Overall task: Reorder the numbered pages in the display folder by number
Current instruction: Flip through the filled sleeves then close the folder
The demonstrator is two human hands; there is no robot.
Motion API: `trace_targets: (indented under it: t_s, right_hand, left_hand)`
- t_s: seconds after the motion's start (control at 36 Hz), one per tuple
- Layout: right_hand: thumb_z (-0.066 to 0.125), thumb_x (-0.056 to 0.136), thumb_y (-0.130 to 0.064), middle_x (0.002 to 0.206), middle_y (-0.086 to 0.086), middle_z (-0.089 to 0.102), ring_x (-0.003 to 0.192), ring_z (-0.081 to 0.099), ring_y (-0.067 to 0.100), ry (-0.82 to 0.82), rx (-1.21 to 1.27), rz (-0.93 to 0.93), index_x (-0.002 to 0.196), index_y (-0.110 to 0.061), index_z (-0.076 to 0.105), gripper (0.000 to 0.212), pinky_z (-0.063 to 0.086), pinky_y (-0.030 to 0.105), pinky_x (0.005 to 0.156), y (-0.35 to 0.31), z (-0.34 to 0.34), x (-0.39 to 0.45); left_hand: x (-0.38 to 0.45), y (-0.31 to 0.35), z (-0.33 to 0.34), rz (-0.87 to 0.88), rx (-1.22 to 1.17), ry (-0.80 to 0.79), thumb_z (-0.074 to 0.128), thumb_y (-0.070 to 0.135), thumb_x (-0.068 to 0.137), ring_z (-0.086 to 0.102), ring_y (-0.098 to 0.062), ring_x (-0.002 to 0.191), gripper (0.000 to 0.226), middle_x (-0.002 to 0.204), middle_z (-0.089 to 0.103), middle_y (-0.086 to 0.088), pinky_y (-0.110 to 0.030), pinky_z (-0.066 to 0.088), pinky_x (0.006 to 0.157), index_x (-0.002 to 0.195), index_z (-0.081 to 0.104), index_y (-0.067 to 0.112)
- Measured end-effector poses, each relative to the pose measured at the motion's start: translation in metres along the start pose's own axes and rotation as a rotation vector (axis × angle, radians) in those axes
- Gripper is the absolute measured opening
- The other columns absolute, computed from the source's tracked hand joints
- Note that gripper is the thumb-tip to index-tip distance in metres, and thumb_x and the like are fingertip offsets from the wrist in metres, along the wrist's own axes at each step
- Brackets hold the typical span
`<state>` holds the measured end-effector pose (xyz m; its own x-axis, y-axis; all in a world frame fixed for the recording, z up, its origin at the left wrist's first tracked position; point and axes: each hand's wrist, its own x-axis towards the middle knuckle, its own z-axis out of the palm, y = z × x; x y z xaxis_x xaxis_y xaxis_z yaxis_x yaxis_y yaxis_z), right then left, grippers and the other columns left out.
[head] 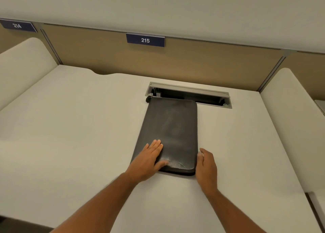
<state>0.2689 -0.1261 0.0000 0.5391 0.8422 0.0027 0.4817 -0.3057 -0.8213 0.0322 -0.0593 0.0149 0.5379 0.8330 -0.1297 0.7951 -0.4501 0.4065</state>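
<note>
Display folder (168,136): black, zip-around case, closed, lying flat on the worktop (70,127) at frame centre. Its far end overlaps the front lip of the open cable tray (207,96) set into the worktop. The zip pull with a short cord (148,99) shows at the folder's upper-left corner.

Left hand (149,158): flat on the cover near the lower-left corner, fingers straight and together, thumb spread toward the near edge. It presses and holds nothing. Right hand (205,164): just beside the folder's right edge near the lower-right corner, fingers loosely curved, tips at or touching the side. Cannot tell whether it has a grip yet; nothing is enclosed.

Handling, judged:
- Cover looks like soft padded leatherette, scuffed pale near the lower edge; probably some flex, not rigid.
- Moderate weight if full of sleeves, with no fragile parts apparent.
- Smooth worktop, so the folder is likely to slide unless pinned, as the left palm does.
- Best hold: pin the cover with one palm and pinch the zip pull with the other. Numbered pages are not visible while it is closed.

Writing: blue plate "215" (145,40) on the partition at upper centre; blue plate "214" (17,25) at upper left. No brand is legible on the folder.
</note>
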Motion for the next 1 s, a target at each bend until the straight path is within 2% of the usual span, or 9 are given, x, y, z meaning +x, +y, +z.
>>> trace_targets:
  t_s: [0.06, 0.11, 0.22, 0.31, 0.39, 0.56, 0.69, 0.83, 1.0]
  right_hand:
    - [0.048, 0.107, -0.024, 0.138, 0.002, 0.057, 0.125, 0.057, 0.021, -0.035, -0.055, -0.034, 0.139, -0.013, 0.055, 0.035, 0.042, 0.027, 0.102, -0.008, 0.004, 0.011]
    - [0.051, 0.106, -0.024, 0.147, 0.002, 0.050, 0.133, 0.052, 0.023, -0.105, -0.129, -0.059, 0.146, -0.014, 0.047, 0.042, 0.042, 0.031, 0.108, -0.015, 0.010, 0.023]
    - [0.047, 0.108, -0.033, 0.170, 0.001, 0.014, 0.155, 0.023, 0.022, -0.267, -0.309, -0.050, 0.163, -0.016, 0.017, 0.065, 0.025, 0.036, 0.122, -0.029, 0.022, 0.042]
    - [0.043, 0.108, -0.039, 0.172, 0.000, -0.003, 0.157, 0.014, 0.024, -0.313, -0.414, -0.041, 0.164, -0.016, 0.007, 0.071, 0.022, 0.038, 0.124, -0.036, 0.031, 0.054]
    - [0.044, 0.107, -0.045, 0.171, 0.000, -0.011, 0.158, 0.012, 0.025, -0.345, -0.462, -0.016, 0.164, -0.018, 0.003, 0.075, 0.023, 0.040, 0.123, -0.039, 0.038, 0.063]
    - [0.042, 0.105, -0.054, 0.171, 0.000, -0.016, 0.158, 0.002, 0.025, -0.371, -0.532, 0.031, 0.164, -0.021, -0.004, 0.082, 0.020, 0.041, 0.124, -0.041, 0.050, 0.062]
    - [0.034, 0.106, -0.057, 0.170, 0.006, -0.016, 0.158, -0.005, 0.027, -0.353, -0.646, 0.000, 0.163, -0.017, -0.007, 0.081, 0.013, 0.040, 0.125, -0.043, 0.065, 0.049]
    - [0.021, 0.108, -0.053, 0.171, 0.011, -0.010, 0.158, -0.007, 0.029, -0.289, -0.788, -0.094, 0.163, -0.011, -0.004, 0.073, 0.000, 0.042, 0.127, -0.050, 0.076, 0.026]
    - [0.013, 0.108, -0.046, 0.171, 0.010, -0.003, 0.158, -0.004, 0.026, -0.246, -0.790, -0.167, 0.163, -0.009, 0.002, 0.067, -0.004, 0.038, 0.127, -0.049, 0.089, -0.007]
  left_hand:
    - [0.012, -0.006, -0.006, -0.018, 0.019, 0.006, 0.030, 0.062, 0.102, -0.008, -0.007, 0.154, 0.077, 0.169, -0.002, 0.006, -0.024, -0.009, 0.120, 0.162, 0.007, 0.019]
    - [0.026, -0.012, -0.012, -0.041, 0.032, -0.003, 0.030, 0.058, 0.104, -0.007, -0.011, 0.155, 0.075, 0.169, -0.002, 0.003, -0.028, -0.005, 0.121, 0.163, 0.006, 0.018]
    - [0.051, -0.023, -0.018, -0.055, 0.047, -0.022, 0.030, 0.055, 0.106, -0.007, -0.016, 0.156, 0.074, 0.170, -0.004, 0.001, -0.033, 0.000, 0.123, 0.163, 0.003, 0.017]
    - [0.066, -0.026, -0.022, -0.070, 0.038, -0.039, 0.030, 0.054, 0.106, -0.008, -0.017, 0.156, 0.073, 0.170, -0.006, -0.001, -0.036, 0.002, 0.125, 0.162, 0.002, 0.016]
    - [0.080, -0.031, -0.027, -0.083, 0.032, -0.053, 0.030, 0.052, 0.107, -0.009, -0.018, 0.156, 0.073, 0.170, -0.008, -0.001, -0.039, 0.003, 0.127, 0.162, 0.001, 0.016]
    - [0.092, -0.050, -0.026, -0.057, 0.069, -0.057, 0.028, 0.051, 0.107, -0.011, -0.019, 0.155, 0.072, 0.169, -0.011, -0.002, -0.039, 0.001, 0.126, 0.162, -0.003, 0.016]
    - [0.083, -0.067, -0.021, -0.006, 0.106, 0.000, 0.024, 0.052, 0.107, -0.013, -0.018, 0.155, 0.071, 0.169, -0.012, -0.002, -0.035, -0.005, 0.122, 0.162, -0.005, 0.016]
    - [0.065, -0.081, -0.016, 0.024, 0.125, 0.047, 0.018, 0.054, 0.107, -0.015, -0.017, 0.154, 0.070, 0.169, -0.011, -0.001, -0.035, -0.006, 0.123, 0.162, -0.004, 0.016]
    - [0.038, -0.092, -0.011, 0.034, 0.130, 0.075, 0.000, 0.060, 0.099, -0.015, -0.017, 0.154, 0.076, 0.169, -0.011, -0.001, -0.034, -0.007, 0.123, 0.162, -0.002, 0.016]
